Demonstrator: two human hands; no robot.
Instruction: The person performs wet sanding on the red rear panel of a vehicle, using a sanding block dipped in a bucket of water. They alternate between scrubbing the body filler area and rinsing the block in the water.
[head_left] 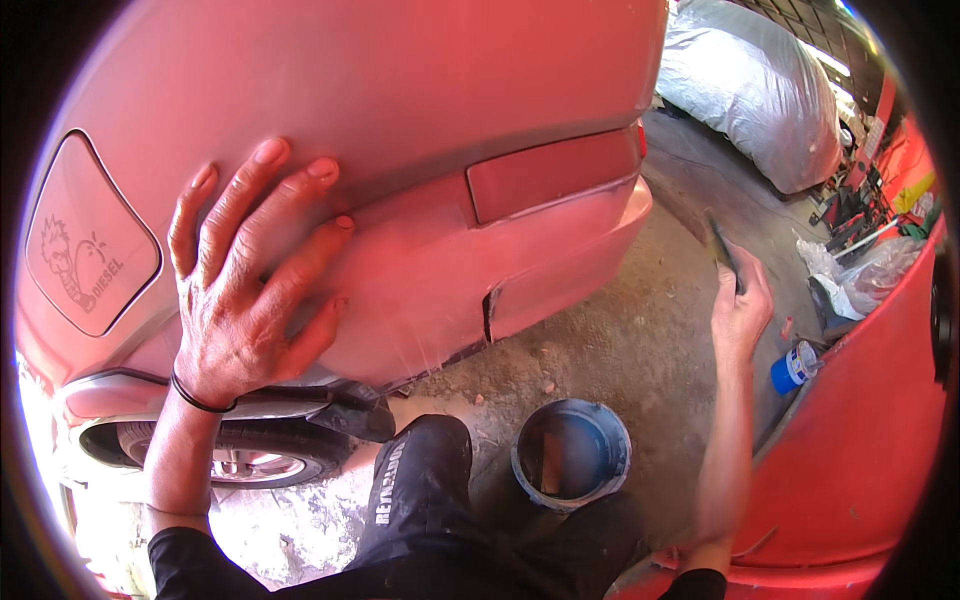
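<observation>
My left hand (pixel 250 285) rests with fingers spread on the dusty red car body (pixel 420 95), beside a fuel flap (pixel 95 195) with a faded sticker. My right hand (pixel 740 300) grips a flat dark pad (pixel 728 255), held out to the right of the bumper (pixel 570 260), over the floor. A bucket (pixel 612 430) with dark water and a brown piece inside stands between my knees. The wheel (pixel 310 450) shows at the lower left, under the dark wheel-arch trim.
A red panel (pixel 840 450) fills the lower right, beside a blue can (pixel 790 368). A silver-covered vehicle (pixel 760 90) stands at the back right, with piled clutter and plastic bags (pixel 865 275) near it. The concrete floor (pixel 570 345) is dusty.
</observation>
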